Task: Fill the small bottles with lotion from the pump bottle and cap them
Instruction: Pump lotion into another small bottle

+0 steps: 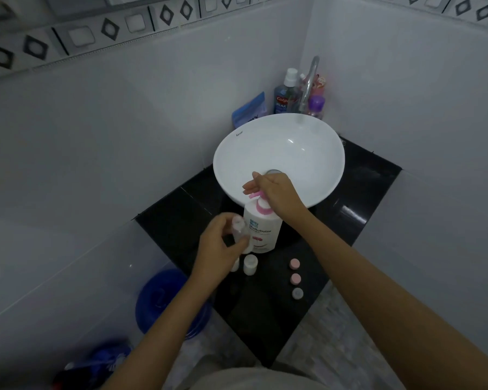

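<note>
Left hand (pixel 223 246) grip grasps a small bottle (pixel 238 229) beside the pump bottle (pixel 262 229), right hand (pixel 276 192) clenched on its pump

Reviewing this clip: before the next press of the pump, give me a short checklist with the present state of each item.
1. Right hand sits on the pink pump head: ok.
2. Left hand holds a small bottle up beside the pump bottle: ok.
3. Held bottle's mouth lined up under the spout: cannot tell, it is blurred.
4. Held bottle is uncapped: cannot tell.
5. Three loose caps lie in a row on the black counter, right of the bottles: ok.
6. Another small bottle stands upright on the counter in front of the pump bottle: ok.
</note>
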`<state>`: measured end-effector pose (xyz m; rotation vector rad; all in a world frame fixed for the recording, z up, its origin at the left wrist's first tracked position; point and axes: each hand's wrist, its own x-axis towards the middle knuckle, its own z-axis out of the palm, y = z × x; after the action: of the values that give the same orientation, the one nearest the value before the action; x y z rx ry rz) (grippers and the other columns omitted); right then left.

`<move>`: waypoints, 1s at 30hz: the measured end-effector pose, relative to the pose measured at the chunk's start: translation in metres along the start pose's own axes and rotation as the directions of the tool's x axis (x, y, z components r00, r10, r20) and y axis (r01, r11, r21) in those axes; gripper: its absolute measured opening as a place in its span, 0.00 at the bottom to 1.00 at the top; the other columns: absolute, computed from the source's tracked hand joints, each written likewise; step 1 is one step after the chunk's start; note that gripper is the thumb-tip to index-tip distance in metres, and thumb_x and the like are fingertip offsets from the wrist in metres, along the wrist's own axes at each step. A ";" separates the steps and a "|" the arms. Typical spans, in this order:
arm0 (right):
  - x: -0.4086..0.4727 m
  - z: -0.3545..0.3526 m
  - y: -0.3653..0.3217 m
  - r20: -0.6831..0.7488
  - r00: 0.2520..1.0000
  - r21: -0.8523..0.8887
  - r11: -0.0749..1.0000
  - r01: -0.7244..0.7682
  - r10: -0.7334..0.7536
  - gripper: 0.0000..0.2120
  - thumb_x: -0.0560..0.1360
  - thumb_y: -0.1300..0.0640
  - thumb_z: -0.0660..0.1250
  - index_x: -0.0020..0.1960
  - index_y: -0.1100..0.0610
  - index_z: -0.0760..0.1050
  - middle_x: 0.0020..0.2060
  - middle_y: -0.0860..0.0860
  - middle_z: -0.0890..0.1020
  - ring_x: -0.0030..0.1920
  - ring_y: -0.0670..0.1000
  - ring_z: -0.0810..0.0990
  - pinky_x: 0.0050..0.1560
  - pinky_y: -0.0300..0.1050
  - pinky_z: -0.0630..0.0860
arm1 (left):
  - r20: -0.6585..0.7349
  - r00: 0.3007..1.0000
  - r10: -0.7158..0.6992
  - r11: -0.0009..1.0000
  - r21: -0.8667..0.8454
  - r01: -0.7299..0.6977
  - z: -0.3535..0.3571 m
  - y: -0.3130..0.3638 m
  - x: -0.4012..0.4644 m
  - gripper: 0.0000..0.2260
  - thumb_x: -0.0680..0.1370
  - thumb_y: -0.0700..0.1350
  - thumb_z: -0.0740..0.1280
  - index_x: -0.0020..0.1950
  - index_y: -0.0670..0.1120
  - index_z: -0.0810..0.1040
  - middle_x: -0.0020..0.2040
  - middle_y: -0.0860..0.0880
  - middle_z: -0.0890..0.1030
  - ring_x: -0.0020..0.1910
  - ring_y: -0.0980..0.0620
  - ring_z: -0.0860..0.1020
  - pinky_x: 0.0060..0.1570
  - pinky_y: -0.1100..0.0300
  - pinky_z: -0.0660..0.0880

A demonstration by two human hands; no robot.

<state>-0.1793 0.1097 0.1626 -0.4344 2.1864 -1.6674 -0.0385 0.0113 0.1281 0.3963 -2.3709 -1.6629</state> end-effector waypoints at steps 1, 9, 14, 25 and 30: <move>0.000 0.000 0.000 -0.004 1.000 -0.002 1.000 -0.003 0.003 0.17 0.80 0.54 0.58 0.43 0.62 0.81 0.39 0.55 0.84 0.39 0.47 0.83 0.57 0.52 0.77 | -0.007 1.000 0.016 1.000 0.015 -0.016 -0.005 0.002 0.004 0.15 0.72 0.40 0.71 0.57 0.50 0.76 0.53 0.53 0.79 0.53 0.59 0.77 0.51 0.66 0.74; 0.000 0.001 -0.003 -0.004 1.000 -0.049 0.999 0.002 -0.003 0.18 0.80 0.54 0.57 0.46 0.63 0.82 0.39 0.54 0.84 0.40 0.46 0.82 0.56 0.49 0.76 | -0.097 0.994 0.047 0.997 0.071 -0.040 -0.015 0.014 0.018 0.13 0.72 0.41 0.73 0.55 0.50 0.77 0.49 0.59 0.79 0.49 0.71 0.75 0.46 0.80 0.70; 0.000 0.000 -0.001 -0.014 1.000 -0.084 0.996 0.013 -0.014 0.18 0.80 0.54 0.57 0.46 0.62 0.82 0.40 0.53 0.84 0.45 0.51 0.83 0.58 0.48 0.75 | -0.095 0.987 0.132 0.986 0.120 -0.120 -0.015 0.020 0.020 0.16 0.73 0.41 0.72 0.59 0.46 0.78 0.54 0.51 0.80 0.52 0.62 0.77 0.50 0.78 0.70; 0.002 0.001 0.006 0.008 1.000 -0.164 0.986 -0.023 0.025 0.21 0.80 0.50 0.54 0.42 0.56 0.82 0.43 0.60 0.84 0.45 0.60 0.81 0.51 0.51 0.77 | -0.087 0.992 0.089 0.996 -0.010 -0.090 -0.013 0.013 0.026 0.16 0.72 0.43 0.73 0.60 0.49 0.79 0.54 0.52 0.82 0.54 0.57 0.78 0.53 0.65 0.75; -0.001 0.003 0.016 0.006 1.000 -0.186 0.982 -0.007 0.008 0.20 0.81 0.53 0.54 0.46 0.61 0.83 0.36 0.47 0.81 0.37 0.44 0.77 0.43 0.40 0.72 | -0.030 0.999 0.038 0.996 -0.079 -0.041 -0.012 0.010 0.029 0.15 0.72 0.42 0.73 0.58 0.50 0.80 0.54 0.49 0.82 0.54 0.56 0.79 0.53 0.64 0.77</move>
<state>-0.1778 0.1113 0.1460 -0.4796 2.3461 -1.4602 -0.0622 -0.0060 0.1419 0.3546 -2.2690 -1.7154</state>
